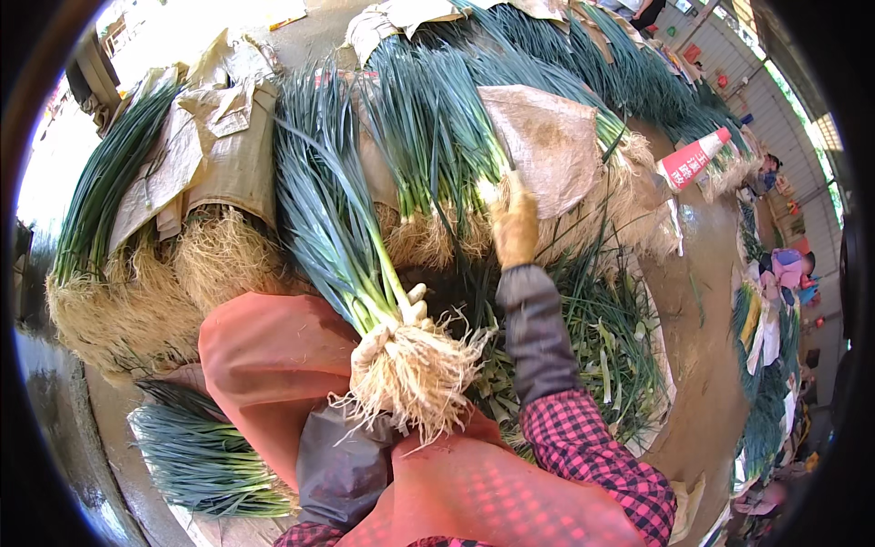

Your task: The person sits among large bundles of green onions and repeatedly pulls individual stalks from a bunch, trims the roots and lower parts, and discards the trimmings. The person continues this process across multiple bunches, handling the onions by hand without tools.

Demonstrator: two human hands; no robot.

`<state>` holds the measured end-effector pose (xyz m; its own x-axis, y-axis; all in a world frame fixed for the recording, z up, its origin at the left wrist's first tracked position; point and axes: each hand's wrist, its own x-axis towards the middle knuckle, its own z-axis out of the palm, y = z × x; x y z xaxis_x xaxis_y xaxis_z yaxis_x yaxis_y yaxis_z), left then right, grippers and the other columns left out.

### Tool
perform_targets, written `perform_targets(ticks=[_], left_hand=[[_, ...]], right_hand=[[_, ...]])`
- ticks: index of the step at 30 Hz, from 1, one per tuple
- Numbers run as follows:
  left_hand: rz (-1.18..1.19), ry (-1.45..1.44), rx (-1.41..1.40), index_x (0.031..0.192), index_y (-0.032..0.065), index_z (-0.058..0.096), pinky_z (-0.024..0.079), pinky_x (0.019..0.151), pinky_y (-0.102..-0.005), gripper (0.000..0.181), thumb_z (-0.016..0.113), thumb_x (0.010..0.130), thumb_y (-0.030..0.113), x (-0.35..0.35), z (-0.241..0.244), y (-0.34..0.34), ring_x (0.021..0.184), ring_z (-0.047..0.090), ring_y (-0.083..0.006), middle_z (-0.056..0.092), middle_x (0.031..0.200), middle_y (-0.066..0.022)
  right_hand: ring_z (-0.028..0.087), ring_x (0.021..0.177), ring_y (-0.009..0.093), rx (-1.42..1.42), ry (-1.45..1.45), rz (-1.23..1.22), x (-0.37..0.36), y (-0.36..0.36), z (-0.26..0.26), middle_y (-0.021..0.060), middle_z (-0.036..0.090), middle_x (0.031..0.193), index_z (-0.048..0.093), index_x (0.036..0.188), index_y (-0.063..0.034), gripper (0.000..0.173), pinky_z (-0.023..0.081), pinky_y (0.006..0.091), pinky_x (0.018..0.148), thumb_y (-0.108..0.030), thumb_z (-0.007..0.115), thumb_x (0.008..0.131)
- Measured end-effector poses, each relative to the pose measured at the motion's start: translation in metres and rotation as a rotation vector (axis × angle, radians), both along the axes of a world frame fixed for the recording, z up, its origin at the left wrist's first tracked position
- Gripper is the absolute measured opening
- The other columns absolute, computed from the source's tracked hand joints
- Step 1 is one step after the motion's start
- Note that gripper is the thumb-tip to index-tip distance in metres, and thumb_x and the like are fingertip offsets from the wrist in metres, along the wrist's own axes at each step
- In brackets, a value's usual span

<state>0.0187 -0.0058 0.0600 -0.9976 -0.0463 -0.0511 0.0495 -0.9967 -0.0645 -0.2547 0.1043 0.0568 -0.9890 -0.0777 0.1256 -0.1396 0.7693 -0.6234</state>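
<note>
A thick bunch of leek-like allium stalks [372, 263] lies across my lap, leaves pointing away and pale roots [420, 372] towards me. My left hand [415, 305], in a pale glove, is wrapped around its white stems; the roots cover most of that hand and wrist. Farther forward, my right hand [514, 222], in a yellowish glove, is closed at the root end of more allium stalks [493, 154] on the pile ahead. Its fingers are partly hidden and slightly blurred.
Woven sacks [543, 147] partly cover the piled stalks. Leaf trimmings [608, 369] lie by my right arm. A smaller allium pile [212, 461] sits at lower left. A red-and-white traffic cone [694, 161] and a person [789, 267] are to the right.
</note>
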Motion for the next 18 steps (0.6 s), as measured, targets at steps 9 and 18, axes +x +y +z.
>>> perform_targets(ticks=[9,18], left_hand=[[0.026,-0.121,-0.179,0.132,0.0,0.051,0.036,0.112,-0.0499,0.046,0.059,0.09,0.016,-0.006,-0.008,0.009,0.133,0.044,-0.0328,0.054,0.133,-0.018],[-0.18,-0.406,-0.243,0.124,0.0016,0.056,0.055,0.084,-0.0394,0.039,0.067,0.088,0.013,-0.005,-0.04,0.016,0.093,0.065,-0.0256,0.065,0.105,-0.0115]], right_hand=[[0.064,0.069,0.014,-0.331,0.021,0.225,0.084,0.019,-0.003,0.006,0.07,0.087,0.069,0.105,-0.011,0.015,0.051,0.0268,0.058,-0.019,0.066,0.093],[0.061,0.092,0.015,-0.689,-0.658,0.161,0.124,0.031,-0.022,0.0078,0.062,0.127,0.055,0.134,-0.006,0.072,0.046,0.0291,0.079,-0.065,0.049,0.093]])
